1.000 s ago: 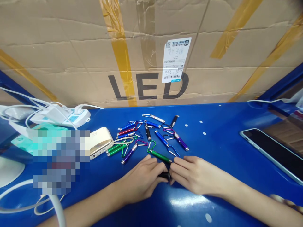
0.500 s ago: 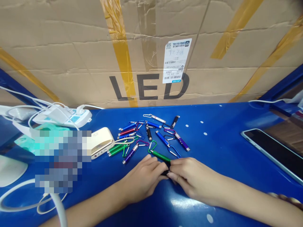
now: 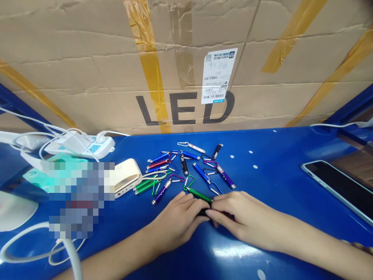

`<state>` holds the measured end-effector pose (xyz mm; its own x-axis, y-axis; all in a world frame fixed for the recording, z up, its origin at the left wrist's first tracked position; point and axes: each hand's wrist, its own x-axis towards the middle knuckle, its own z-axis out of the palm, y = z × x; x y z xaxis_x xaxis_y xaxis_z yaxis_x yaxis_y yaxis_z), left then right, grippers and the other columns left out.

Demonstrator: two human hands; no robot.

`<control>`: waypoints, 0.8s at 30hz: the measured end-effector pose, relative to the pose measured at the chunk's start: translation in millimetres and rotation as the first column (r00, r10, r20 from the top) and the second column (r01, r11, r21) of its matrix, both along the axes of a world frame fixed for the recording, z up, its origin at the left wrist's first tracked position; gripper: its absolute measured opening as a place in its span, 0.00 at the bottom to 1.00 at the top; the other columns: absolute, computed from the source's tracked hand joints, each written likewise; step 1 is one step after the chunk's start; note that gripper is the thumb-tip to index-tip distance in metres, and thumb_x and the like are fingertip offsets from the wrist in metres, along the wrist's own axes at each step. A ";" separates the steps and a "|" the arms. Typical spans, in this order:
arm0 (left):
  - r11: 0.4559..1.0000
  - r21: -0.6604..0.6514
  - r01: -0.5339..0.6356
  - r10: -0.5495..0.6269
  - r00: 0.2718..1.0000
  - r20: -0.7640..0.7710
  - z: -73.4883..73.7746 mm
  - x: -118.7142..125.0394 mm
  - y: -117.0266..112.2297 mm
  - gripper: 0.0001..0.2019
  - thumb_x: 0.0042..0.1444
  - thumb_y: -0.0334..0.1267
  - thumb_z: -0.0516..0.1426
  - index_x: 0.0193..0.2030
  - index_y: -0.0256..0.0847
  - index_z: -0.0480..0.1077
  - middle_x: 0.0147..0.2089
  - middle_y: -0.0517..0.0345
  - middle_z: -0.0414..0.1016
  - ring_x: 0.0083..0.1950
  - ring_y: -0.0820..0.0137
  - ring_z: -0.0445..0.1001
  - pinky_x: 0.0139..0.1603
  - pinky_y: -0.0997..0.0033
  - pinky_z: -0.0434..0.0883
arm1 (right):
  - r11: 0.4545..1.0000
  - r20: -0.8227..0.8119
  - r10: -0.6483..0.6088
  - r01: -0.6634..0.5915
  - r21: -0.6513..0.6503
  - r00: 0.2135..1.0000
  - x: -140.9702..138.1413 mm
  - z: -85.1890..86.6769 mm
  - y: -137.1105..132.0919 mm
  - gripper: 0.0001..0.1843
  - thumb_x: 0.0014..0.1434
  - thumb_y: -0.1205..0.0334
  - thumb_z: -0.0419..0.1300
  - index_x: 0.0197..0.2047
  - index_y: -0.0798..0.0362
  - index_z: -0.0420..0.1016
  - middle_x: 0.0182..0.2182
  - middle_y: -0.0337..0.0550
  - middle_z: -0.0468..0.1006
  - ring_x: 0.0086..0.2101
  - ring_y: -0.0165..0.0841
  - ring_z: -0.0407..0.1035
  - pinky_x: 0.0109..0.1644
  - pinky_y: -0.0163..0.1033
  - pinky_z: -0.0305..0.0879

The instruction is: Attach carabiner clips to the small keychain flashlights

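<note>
My left hand (image 3: 176, 223) and my right hand (image 3: 240, 217) meet fingertip to fingertip low on the blue table (image 3: 274, 182). Both pinch a small black keychain flashlight (image 3: 204, 212), mostly hidden between the fingers. Just beyond my fingertips lies a green flashlight with a green carabiner (image 3: 196, 191). Farther back several more small flashlights are scattered: blue (image 3: 201, 172), purple (image 3: 225, 175), black (image 3: 184, 165), silver (image 3: 192, 146) and red (image 3: 155, 163), each with a clip.
A cream power bank (image 3: 126, 177) lies left of the pile. A white power strip with cables (image 3: 84, 144) sits at the far left, a phone (image 3: 339, 188) at the right. A large cardboard box marked LED (image 3: 186, 66) closes off the back.
My hands have stayed together on the black flashlight, with the fingers shifting slightly around it. The view has drifted a little; the pile has not moved.
</note>
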<state>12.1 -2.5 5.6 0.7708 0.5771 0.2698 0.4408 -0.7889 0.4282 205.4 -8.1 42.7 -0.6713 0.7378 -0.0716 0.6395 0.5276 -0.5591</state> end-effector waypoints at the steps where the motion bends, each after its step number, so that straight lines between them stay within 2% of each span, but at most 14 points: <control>1: 1.000 -0.004 -0.003 0.003 1.000 0.002 0.2 -0.2 -0.1 0.08 0.65 0.36 0.44 0.41 0.39 0.62 0.36 0.57 0.74 0.34 0.70 0.68 0.36 0.70 0.62 | 1.000 -0.005 -0.005 0.005 0.003 1.000 0.2 -0.4 0.3 0.18 0.65 0.63 0.48 0.27 0.54 0.73 0.24 0.38 0.74 0.26 0.27 0.70 0.31 0.31 0.61; 6: 1.000 -0.020 -0.020 0.021 1.000 0.005 0.7 0.1 0.7 0.07 0.64 0.36 0.46 0.42 0.39 0.63 0.36 0.57 0.75 0.34 0.70 0.69 0.37 0.70 0.63 | 0.998 -0.005 -0.061 0.061 0.013 0.998 6.6 -2.5 0.3 0.19 0.65 0.57 0.48 0.27 0.54 0.71 0.23 0.38 0.73 0.25 0.27 0.69 0.29 0.31 0.61; 9: 0.999 -0.028 -0.032 0.032 0.999 0.013 1.3 0.7 1.3 0.07 0.64 0.36 0.46 0.41 0.39 0.63 0.36 0.56 0.75 0.33 0.69 0.69 0.36 0.70 0.63 | 0.984 -0.053 -0.140 0.145 0.103 0.989 16.6 -5.1 4.2 0.19 0.66 0.56 0.47 0.28 0.53 0.71 0.24 0.37 0.72 0.26 0.27 0.69 0.30 0.31 0.62; 11: 0.999 -0.035 -0.039 0.040 0.999 0.020 1.8 0.8 1.1 0.06 0.64 0.36 0.47 0.41 0.39 0.63 0.35 0.56 0.75 0.33 0.69 0.69 0.37 0.69 0.64 | 0.941 -0.088 -0.209 0.225 0.253 0.974 24.8 -9.0 10.7 0.17 0.66 0.57 0.47 0.32 0.53 0.72 0.27 0.39 0.73 0.28 0.28 0.70 0.31 0.32 0.64; 13: 0.998 -0.042 -0.043 0.044 0.999 0.025 2.0 0.7 0.5 0.05 0.63 0.35 0.47 0.41 0.39 0.62 0.36 0.56 0.75 0.34 0.69 0.70 0.38 0.69 0.64 | 0.858 -0.100 -0.259 0.277 0.432 0.961 32.3 -14.9 19.3 0.16 0.66 0.58 0.46 0.37 0.53 0.73 0.31 0.42 0.74 0.31 0.30 0.71 0.33 0.33 0.65; 15: 0.998 -0.049 -0.042 0.043 0.999 0.026 2.0 0.6 0.0 0.05 0.63 0.35 0.48 0.41 0.39 0.62 0.35 0.56 0.75 0.34 0.69 0.69 0.37 0.69 0.64 | 0.782 -0.075 -0.279 0.271 0.561 0.957 37.7 -22.2 27.6 0.15 0.65 0.60 0.46 0.41 0.53 0.74 0.36 0.45 0.75 0.35 0.32 0.70 0.35 0.35 0.66; 16: 0.998 -0.051 -0.041 0.042 0.999 0.026 1.9 0.6 -0.1 0.04 0.62 0.34 0.48 0.41 0.39 0.62 0.35 0.56 0.75 0.33 0.69 0.69 0.37 0.69 0.64 | 0.762 -0.051 -0.278 0.253 0.596 0.959 39.4 -25.9 31.0 0.15 0.65 0.60 0.47 0.44 0.53 0.74 0.39 0.46 0.74 0.37 0.33 0.70 0.37 0.36 0.66; 20: 0.998 -0.053 -0.024 0.027 0.999 0.044 1.4 0.6 1.6 0.04 0.63 0.33 0.46 0.42 0.39 0.60 0.34 0.55 0.73 0.31 0.68 0.67 0.34 0.70 0.64 | 0.768 0.020 -0.238 0.175 0.617 0.971 41.2 -37.5 37.4 0.14 0.64 0.60 0.50 0.48 0.50 0.73 0.45 0.49 0.72 0.43 0.38 0.67 0.41 0.43 0.65; 24: 0.994 -0.103 -0.029 0.040 0.994 0.100 1.7 -0.5 3.4 0.06 0.63 0.31 0.42 0.41 0.40 0.57 0.29 0.57 0.68 0.29 0.69 0.64 0.30 0.72 0.62 | 0.796 -0.029 -0.248 0.220 0.564 0.968 42.2 -40.3 37.0 0.10 0.61 0.59 0.55 0.42 0.50 0.75 0.44 0.48 0.72 0.44 0.39 0.66 0.43 0.44 0.65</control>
<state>11.6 0.9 7.3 0.7215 0.6314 0.2843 0.4172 -0.7241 0.5492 247.6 29.0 2.3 -0.4791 0.7927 0.3769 0.8008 0.5705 -0.1821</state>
